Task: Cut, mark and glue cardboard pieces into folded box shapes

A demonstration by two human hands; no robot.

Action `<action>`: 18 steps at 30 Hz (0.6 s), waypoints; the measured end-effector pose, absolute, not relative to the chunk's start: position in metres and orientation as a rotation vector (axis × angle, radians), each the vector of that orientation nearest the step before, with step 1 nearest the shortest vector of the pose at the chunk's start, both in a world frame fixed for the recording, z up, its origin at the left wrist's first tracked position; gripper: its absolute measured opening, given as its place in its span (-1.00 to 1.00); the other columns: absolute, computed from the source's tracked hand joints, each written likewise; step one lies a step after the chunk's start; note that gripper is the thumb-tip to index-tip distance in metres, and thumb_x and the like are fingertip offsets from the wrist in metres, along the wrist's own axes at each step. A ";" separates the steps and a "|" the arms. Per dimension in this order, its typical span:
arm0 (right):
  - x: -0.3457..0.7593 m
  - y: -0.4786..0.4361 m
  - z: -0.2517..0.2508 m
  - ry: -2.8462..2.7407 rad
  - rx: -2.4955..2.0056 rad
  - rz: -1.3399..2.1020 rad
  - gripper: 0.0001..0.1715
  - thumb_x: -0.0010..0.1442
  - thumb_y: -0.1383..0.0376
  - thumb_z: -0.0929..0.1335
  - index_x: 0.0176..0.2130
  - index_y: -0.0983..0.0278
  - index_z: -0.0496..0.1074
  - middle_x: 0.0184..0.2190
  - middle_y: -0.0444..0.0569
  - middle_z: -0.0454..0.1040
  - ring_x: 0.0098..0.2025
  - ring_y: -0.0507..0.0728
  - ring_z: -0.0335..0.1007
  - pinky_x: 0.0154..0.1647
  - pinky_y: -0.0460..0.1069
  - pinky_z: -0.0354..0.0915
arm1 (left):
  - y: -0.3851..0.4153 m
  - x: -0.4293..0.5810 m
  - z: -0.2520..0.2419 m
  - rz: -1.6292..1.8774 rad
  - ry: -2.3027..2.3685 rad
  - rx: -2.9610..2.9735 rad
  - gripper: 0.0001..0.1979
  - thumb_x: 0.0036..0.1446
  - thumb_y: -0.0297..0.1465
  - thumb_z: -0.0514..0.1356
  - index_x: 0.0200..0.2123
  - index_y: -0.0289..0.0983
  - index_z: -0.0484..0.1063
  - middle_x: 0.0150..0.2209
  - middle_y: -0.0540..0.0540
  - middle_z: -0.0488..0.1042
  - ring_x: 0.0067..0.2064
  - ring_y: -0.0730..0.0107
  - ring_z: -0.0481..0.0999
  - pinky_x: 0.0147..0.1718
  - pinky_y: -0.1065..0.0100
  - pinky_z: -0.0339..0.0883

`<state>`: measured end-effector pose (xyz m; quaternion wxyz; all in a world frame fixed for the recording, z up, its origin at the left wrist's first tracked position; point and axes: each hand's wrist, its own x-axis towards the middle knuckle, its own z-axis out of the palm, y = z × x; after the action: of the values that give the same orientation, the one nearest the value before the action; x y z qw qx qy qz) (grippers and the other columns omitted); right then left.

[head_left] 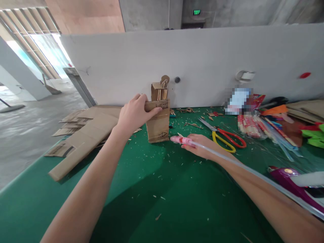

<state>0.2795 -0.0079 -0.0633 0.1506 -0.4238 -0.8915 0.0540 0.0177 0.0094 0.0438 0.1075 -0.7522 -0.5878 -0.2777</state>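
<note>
My left hand [136, 113] grips the top edge of a piece of cardboard [159, 126], thumb on the near face and fingers behind. The cardboard stands upright on the green table. Behind it rises a small cardboard structure [158, 89] with a round disc on top; its lower part is hidden. My right hand [199, 145] is closed around a pink glue gun [184, 140], from which a long translucent glue stick [243, 164] runs back over the forearm. The glue gun's tip is close to the cardboard's lower right corner; whether they touch, I cannot tell.
Scissors [216, 131] with red and yellow handles lie right of centre. Cardboard sheets [88, 131] overlap at the left. Packed sticks [249, 126], green cloth-like material [314, 136] and a purple device [291, 182] are at the right. A white partition [121, 67] borders the table's back.
</note>
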 end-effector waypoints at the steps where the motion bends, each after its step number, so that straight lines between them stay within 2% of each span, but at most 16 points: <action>1: 0.279 -0.009 -0.063 -2.571 -1.196 0.152 -0.66 0.28 0.11 0.22 -0.27 0.26 0.46 -0.40 0.00 0.43 -0.33 0.14 0.37 -0.32 0.02 0.26 | 0.009 0.018 0.044 -0.820 -1.731 -2.210 -0.60 0.10 0.04 0.08 -0.34 -0.19 0.22 -0.29 -0.11 0.35 -0.32 0.22 0.36 -0.41 0.25 0.20; 3: 0.275 -0.010 -0.062 -2.601 -1.161 0.121 -0.66 0.29 0.10 0.21 -0.28 0.24 0.45 -0.40 -0.02 0.43 -0.34 0.12 0.37 -0.34 0.00 0.26 | 0.010 0.018 0.043 -0.830 -1.723 -2.205 -0.60 0.10 0.04 0.08 -0.34 -0.19 0.21 -0.29 -0.10 0.35 -0.32 0.23 0.36 -0.41 0.26 0.19; 9: 0.260 -0.014 -0.063 -2.642 -1.111 0.070 -0.67 0.31 0.10 0.19 -0.08 0.12 0.44 -0.38 -0.05 0.45 -0.28 0.14 0.41 -0.39 -0.05 0.26 | 0.010 0.018 0.042 -0.843 -1.708 -2.213 -0.59 0.09 0.05 0.08 -0.35 -0.19 0.21 -0.30 -0.10 0.34 -0.33 0.25 0.35 -0.40 0.25 0.20; 15: 0.263 -0.009 -0.067 -2.596 -1.257 0.066 -0.60 0.30 0.03 0.20 -0.25 0.22 0.45 -0.33 0.01 0.48 -0.32 0.15 0.41 -0.40 -0.02 0.26 | 0.009 0.019 0.044 -0.840 -1.743 -2.225 -0.59 0.08 0.05 0.08 -0.33 -0.19 0.23 -0.32 -0.10 0.32 -0.32 0.21 0.36 -0.33 0.19 0.25; 18: 0.272 -0.006 -0.066 -2.592 -1.290 0.040 -0.56 0.30 0.01 0.18 -0.28 0.24 0.45 -0.36 0.03 0.49 -0.32 0.18 0.42 -0.37 0.02 0.28 | 0.008 0.019 0.042 -0.857 -1.746 -2.218 -0.59 0.08 0.02 0.10 -0.27 -0.21 0.25 -0.22 -0.18 0.30 -0.20 0.10 0.38 -0.25 0.11 0.29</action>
<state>0.2722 -0.0060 -0.0663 0.1226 -0.4421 -0.8884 0.0135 0.0191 0.0081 0.0418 0.0958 -0.7483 -0.5893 -0.2891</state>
